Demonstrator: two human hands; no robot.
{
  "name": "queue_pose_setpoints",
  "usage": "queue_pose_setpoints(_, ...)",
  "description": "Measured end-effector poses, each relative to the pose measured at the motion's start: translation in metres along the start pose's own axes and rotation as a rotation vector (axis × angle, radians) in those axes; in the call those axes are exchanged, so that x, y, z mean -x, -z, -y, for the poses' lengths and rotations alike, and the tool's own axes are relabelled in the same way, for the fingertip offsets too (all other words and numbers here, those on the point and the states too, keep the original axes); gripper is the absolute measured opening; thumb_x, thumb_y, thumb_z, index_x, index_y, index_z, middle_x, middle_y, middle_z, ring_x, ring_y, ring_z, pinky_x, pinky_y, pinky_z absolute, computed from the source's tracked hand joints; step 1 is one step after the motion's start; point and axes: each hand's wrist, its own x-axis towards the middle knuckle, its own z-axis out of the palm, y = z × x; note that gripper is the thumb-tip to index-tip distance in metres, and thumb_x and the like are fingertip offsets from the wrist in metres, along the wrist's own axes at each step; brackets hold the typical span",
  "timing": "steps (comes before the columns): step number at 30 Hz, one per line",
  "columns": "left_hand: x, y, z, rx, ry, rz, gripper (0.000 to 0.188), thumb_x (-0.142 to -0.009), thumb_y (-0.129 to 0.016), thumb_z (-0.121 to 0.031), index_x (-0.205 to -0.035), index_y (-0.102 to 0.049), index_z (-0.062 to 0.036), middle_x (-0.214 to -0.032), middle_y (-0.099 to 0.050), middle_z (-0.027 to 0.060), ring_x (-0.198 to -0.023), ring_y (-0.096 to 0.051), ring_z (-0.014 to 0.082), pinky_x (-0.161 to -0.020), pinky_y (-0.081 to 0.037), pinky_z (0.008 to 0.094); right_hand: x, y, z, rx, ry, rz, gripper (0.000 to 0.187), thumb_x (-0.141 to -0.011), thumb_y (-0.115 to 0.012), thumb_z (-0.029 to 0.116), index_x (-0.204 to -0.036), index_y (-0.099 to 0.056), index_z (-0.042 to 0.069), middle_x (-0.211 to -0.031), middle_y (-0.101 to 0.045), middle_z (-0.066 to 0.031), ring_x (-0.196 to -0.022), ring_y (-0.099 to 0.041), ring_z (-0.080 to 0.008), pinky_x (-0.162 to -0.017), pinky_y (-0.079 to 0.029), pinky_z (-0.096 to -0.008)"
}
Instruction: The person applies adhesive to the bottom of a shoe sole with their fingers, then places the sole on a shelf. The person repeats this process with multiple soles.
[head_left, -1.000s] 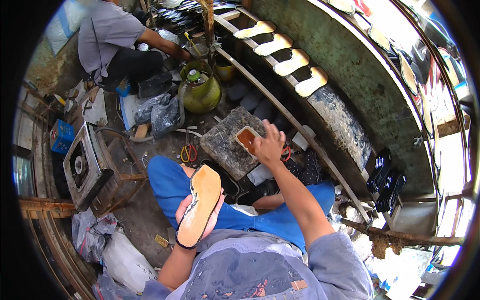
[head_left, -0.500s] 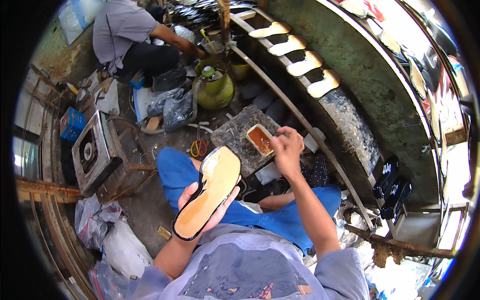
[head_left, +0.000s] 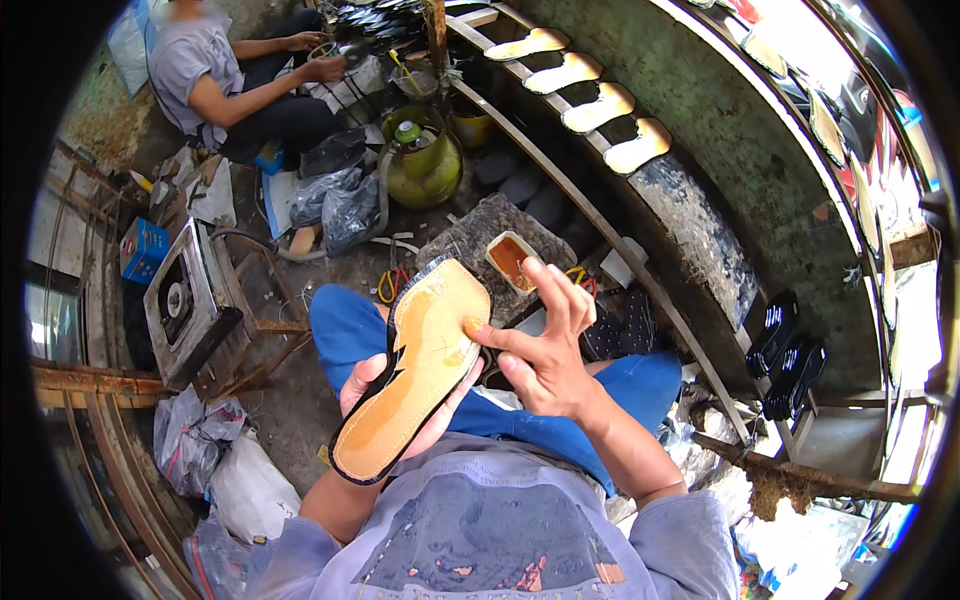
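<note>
My left hand (head_left: 400, 400) cradles the sole (head_left: 415, 365) face-up; my right hand (head_left: 535, 345), fingers spread, rubs glue on it.

Small blue box (head_left: 143, 249), perhaps cardboard, beside stove (head_left: 185, 305).

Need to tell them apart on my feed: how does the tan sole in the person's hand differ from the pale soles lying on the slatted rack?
The black-edged tan shoe sole rests in the left hand, glossy amber and wet-looking, with the right hand's finger on it. The four pale cream soles lie untouched in a row on the slatted rack, matte and lighter. Both are flat, foot-shaped pieces facing up.
</note>
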Motion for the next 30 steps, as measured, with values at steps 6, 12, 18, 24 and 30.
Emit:
queue_pose_setpoints(6,0.001,-0.005,0.002,-0.015,0.001,-0.065,0.064,-0.096,-0.060,-0.035,-0.153,-0.049,-0.0067,-0.156,-0.051,0.0145,-0.148,-0.043,0.0319,-0.130,-0.017,0.0491,-0.004,-0.002,-0.005,-0.021,-0.095,-0.006,0.037,-0.102,-0.049,0.042,-0.118,-0.080,0.032,-0.167,-0.031,-0.0164,-0.154,-0.019,-0.0333,-0.121,-0.002,-0.0500)
queue_pose_setpoints(12,-0.001,0.005,0.001,-0.013,0.002,-0.018,0.066,-0.097,-0.059,-0.036,-0.153,-0.047,-0.0036,-0.155,-0.051,0.0156,-0.146,-0.045,0.0324,-0.129,-0.021,0.0467,0.013,-0.020,0.001,0.088,0.091,-0.032,0.038,-0.094,-0.051,0.037,-0.121,-0.078,0.039,-0.164,-0.039,-0.0093,-0.154,-0.019,-0.0309,-0.123,0.009,-0.0507)
queue_pose_setpoints(18,0.002,0.011,-0.014,0.034,0.225,-0.097,0.065,-0.100,-0.054,-0.036,-0.154,-0.043,-0.0009,-0.157,-0.048,0.0203,-0.145,-0.046,0.0322,-0.127,-0.026,0.0475,0.033,-0.038,0.044,0.147,0.336,-0.097,0.045,-0.083,-0.057,0.038,-0.124,-0.075,0.040,-0.159,-0.046,0.0059,-0.154,-0.022,-0.0308,-0.123,0.009,-0.0555)
queue_pose_setpoints(24,-0.005,0.005,-0.007,0.011,0.128,-0.072,0.066,-0.094,-0.062,-0.033,-0.149,-0.050,-0.0002,-0.151,-0.055,0.0184,-0.144,-0.046,0.0320,-0.129,-0.023,0.0474,0.008,-0.004,0.015,-0.130,-0.072,-0.054,0.036,-0.088,-0.059,0.039,-0.116,-0.080,0.031,-0.166,-0.026,-0.0225,-0.154,-0.016,-0.0382,-0.122,0.005,-0.0521)
queue_pose_setpoints(30,-0.007,0.008,-0.007,-0.003,0.164,-0.092,0.061,-0.093,-0.063,-0.031,-0.145,-0.055,-0.0011,-0.148,-0.058,0.0148,-0.143,-0.048,0.0291,-0.129,-0.019,0.0454,0.000,-0.014,-0.008,0.308,0.082,-0.050,0.040,-0.087,-0.063,0.031,-0.124,-0.076,0.040,-0.167,-0.032,-0.0107,-0.158,-0.012,-0.0321,-0.123,0.012,-0.0521)
